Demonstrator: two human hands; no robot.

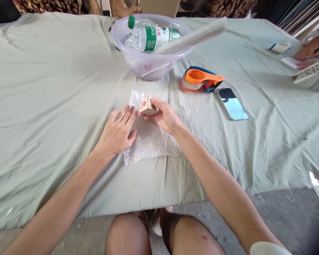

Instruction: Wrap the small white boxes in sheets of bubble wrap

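Observation:
A small cream box (146,106) with a red mark is gripped between the thumb and fingers of my right hand (163,115), over the upper part of a bubble wrap sheet (151,143). The wrap lies flat on the green cloth. My left hand (118,131) rests palm down at the wrap's left edge, its fingers spread and holding nothing. Its fingertips are just left of the box.
Beyond the wrap stands a translucent basin (154,65) holding plastic bottles (151,38) and a long pale sheet (194,37). To the right lie an orange tape dispenser (202,78) and a phone (233,104). Another person's hand (312,47) is at the far right.

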